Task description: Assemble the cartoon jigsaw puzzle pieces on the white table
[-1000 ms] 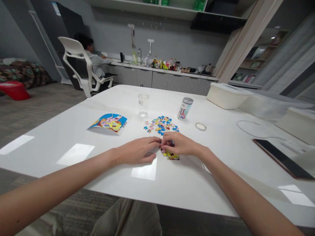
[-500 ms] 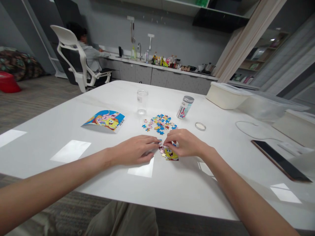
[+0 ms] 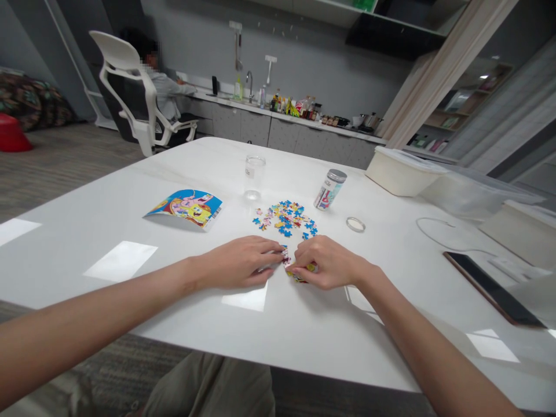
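Observation:
A partly joined jigsaw puzzle (image 3: 297,278) with a yellow cartoon face lies on the white table, largely covered by my right hand. My left hand (image 3: 243,263) rests palm down to its left, fingers stretched, fingertips touching the puzzle's left edge. Over the puzzle, my right hand (image 3: 325,262) is closed, its thumb and forefinger pinching a jigsaw piece low at the puzzle's left side; the fingers hide most of that piece. Just beyond both hands spreads a pile of loose jigsaw pieces (image 3: 286,218), blue, yellow and pink.
A curled picture sheet (image 3: 186,207) lies left of the pile. Behind stand a clear jar (image 3: 254,176) and a silver-lidded canister (image 3: 330,190). A ring-shaped lid (image 3: 355,225), a phone (image 3: 490,286), a cable and storage boxes (image 3: 402,172) are rightward. A person sits beyond the table.
My right hand has shifted slightly down toward me, its pinch now lower on the puzzle and covering more of it. My left hand stays in place. The view has tilted slightly.

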{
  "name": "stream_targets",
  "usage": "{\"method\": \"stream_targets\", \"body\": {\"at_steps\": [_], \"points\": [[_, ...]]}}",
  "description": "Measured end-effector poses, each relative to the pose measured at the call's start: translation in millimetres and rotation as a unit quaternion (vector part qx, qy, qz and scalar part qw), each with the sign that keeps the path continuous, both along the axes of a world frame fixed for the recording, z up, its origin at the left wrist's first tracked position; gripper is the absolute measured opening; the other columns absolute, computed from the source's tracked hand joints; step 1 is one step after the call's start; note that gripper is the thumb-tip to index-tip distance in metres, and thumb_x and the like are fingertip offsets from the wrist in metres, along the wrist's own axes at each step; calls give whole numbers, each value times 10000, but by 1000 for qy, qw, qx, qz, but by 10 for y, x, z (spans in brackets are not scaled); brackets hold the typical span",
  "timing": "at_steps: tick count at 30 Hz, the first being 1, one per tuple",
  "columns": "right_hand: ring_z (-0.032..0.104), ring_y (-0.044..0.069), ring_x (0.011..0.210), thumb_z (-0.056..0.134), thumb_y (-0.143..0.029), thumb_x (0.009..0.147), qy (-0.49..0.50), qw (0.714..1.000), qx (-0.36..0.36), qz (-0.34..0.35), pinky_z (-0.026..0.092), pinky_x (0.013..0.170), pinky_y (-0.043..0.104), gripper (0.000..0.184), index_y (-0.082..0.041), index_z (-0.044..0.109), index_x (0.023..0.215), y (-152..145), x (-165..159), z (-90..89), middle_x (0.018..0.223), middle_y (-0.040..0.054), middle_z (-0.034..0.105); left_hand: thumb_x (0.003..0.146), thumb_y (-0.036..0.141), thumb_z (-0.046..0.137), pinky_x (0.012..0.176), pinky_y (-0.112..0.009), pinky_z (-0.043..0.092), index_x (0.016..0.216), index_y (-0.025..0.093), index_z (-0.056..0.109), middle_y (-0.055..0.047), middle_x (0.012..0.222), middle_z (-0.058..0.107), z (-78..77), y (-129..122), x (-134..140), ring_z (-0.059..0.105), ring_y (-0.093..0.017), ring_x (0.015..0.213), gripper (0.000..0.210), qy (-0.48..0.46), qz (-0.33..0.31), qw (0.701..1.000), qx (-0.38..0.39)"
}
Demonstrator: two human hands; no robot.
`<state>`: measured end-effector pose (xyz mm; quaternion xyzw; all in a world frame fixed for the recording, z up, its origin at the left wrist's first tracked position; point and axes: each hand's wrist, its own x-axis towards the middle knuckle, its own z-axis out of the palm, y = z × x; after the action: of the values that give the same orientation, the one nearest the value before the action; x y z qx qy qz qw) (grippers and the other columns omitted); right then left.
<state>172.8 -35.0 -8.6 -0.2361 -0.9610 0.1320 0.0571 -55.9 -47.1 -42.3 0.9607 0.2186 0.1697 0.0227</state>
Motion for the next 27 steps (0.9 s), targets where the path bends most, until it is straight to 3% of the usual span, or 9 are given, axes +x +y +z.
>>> {"method": "stream_targets", "body": {"at_steps": [4, 8, 11, 21, 27], "points": [[464, 96, 542, 493, -222, 864, 17, 1000, 11, -5, 292, 561, 251, 321, -158, 607, 571, 5, 5, 8, 552, 5, 566, 882, 196, 511, 935, -382, 496, 1166, 173, 609, -112, 1220, 641, -10, 1, -4, 619, -221, 1064, 301, -4, 4, 1000, 7], [527, 102, 593, 564, -280, 847, 14, 999, 10, -33, 311, 577, 242, 179, -201, 723, 861, 15, 23, 22, 663, -4, 645, 879, 189, 509, 946, -390, 494, 1166, 173, 610, -115, 1225, 638, -6, -3, -4, 613, -227, 1083, 304, -8, 4, 1000, 2], [557, 105, 621, 627, -303, 805, -5, 998, -2, -55, 323, 588, 238, 207, -224, 715, 975, 10, 21, 22, 712, -14, 667, 879, 183, 504, 948, -392, 493, 1174, 171, 606, -120, 1220, 639, -1, -7, -4, 609, -230, 1094, 312, -7, 4, 1000, -5], [522, 92, 585, 607, -251, 805, 0, 998, 4, -65, 317, 583, 230, 149, -210, 700, 914, -5, 2, -5, 664, -23, 632, 875, 190, 516, 954, -407, 494, 1164, 168, 607, -122, 1240, 633, -23, -5, -13, 607, -235, 1100, 303, -11, 6, 1000, 2], [512, 100, 582, 610, -303, 833, 2, 999, 22, -45, 302, 568, 239, 171, -178, 672, 733, -5, 0, -6, 665, 2, 636, 892, 202, 498, 938, -406, 502, 1154, 164, 612, -124, 1231, 638, -37, 0, -4, 613, -235, 1088, 288, -16, 5, 1000, 10]]}}
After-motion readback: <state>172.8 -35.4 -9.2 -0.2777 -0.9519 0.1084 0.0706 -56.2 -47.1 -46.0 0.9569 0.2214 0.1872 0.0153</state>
